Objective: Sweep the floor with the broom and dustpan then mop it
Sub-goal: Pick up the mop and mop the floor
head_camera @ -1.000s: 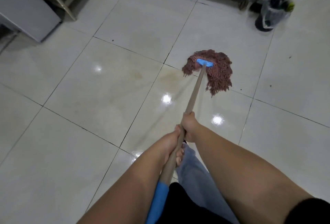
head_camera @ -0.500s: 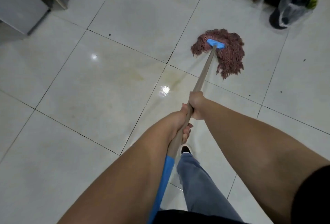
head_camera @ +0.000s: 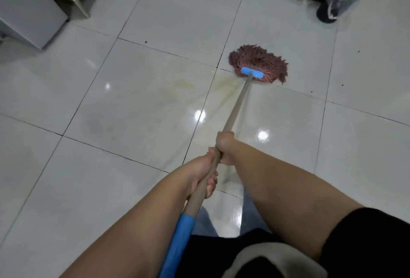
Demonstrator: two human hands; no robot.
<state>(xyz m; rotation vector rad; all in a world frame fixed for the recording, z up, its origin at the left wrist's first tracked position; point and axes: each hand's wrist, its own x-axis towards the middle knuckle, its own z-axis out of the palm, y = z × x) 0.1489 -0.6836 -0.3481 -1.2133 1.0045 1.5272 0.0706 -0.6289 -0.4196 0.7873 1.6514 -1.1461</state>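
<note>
A mop with a reddish-brown string head (head_camera: 258,62) and a blue clamp lies flat on the glossy white tiled floor (head_camera: 144,100), ahead and slightly right. Its tan wooden handle (head_camera: 238,104) runs back toward me and ends in a blue grip. My right hand (head_camera: 225,146) grips the handle higher up. Just behind it, my left hand (head_camera: 203,174) wraps the handle above the blue grip. A wet, faintly yellowish streak marks the tiles left of the mop head. No broom or dustpan is in view.
A grey cabinet (head_camera: 26,4) with a metal frame stands at the far left. A small bin lined with a plastic bag (head_camera: 337,0) sits at the far right beside a white patterned panel's base. Small dark specks dot the tiles at right.
The mop head has been drawn back toward me, and its strings now trail away from me behind the clamp. Both hands keep their grip on the handle.
</note>
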